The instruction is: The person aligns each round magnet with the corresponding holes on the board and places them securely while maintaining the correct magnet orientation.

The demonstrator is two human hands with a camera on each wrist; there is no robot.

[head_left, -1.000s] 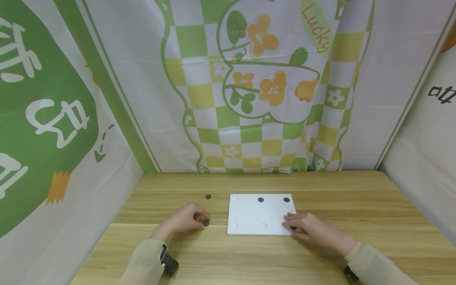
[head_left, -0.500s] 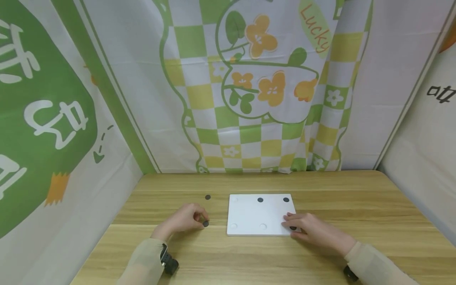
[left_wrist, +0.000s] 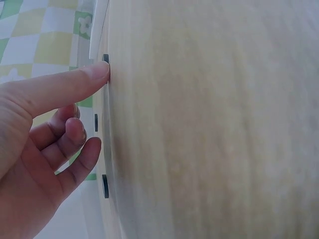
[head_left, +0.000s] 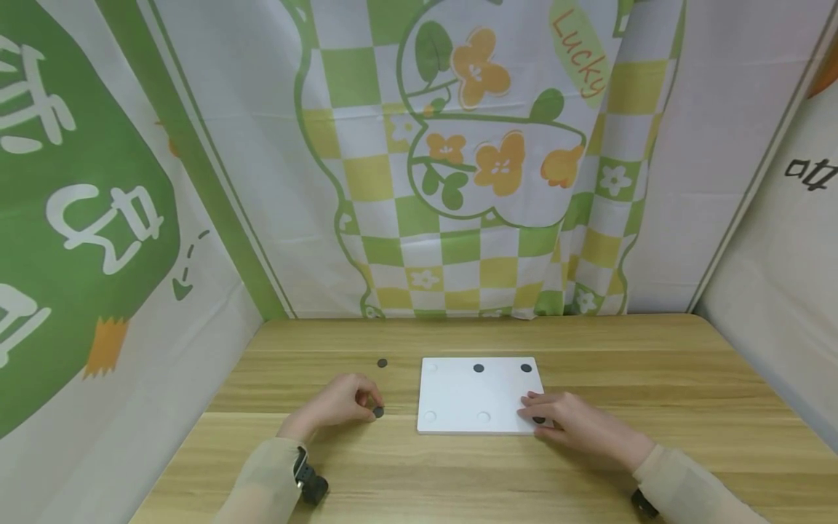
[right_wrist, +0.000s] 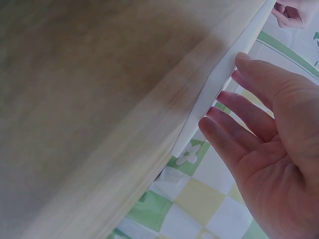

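Observation:
My left hand [head_left: 340, 400] is left of a white board [head_left: 452, 393], thumb and index finger pinching a small black disc [head_left: 378, 412] at the tabletop. In the left wrist view, the thumb tip covers part of that disc [left_wrist: 105, 59], while the other fingers curl loosely. Beyond it, a second black disc [head_left: 382, 362] lies on the table. My right hand [head_left: 576, 422] rests on the board's right end, fingers relaxed, with a black disc [head_left: 539, 420] showing between thumb and index finger. Two more discs, the middle one [head_left: 479, 368] and the corner one [head_left: 527, 368], sit along the far edge.
Round recesses mark the board at its far left [head_left: 432, 368], near left [head_left: 430, 416] and near middle [head_left: 483, 417]. Another black disc [left_wrist: 105, 186] shows low in the left wrist view. A patterned curtain [head_left: 458, 247] hangs behind the wooden table [head_left: 406, 480].

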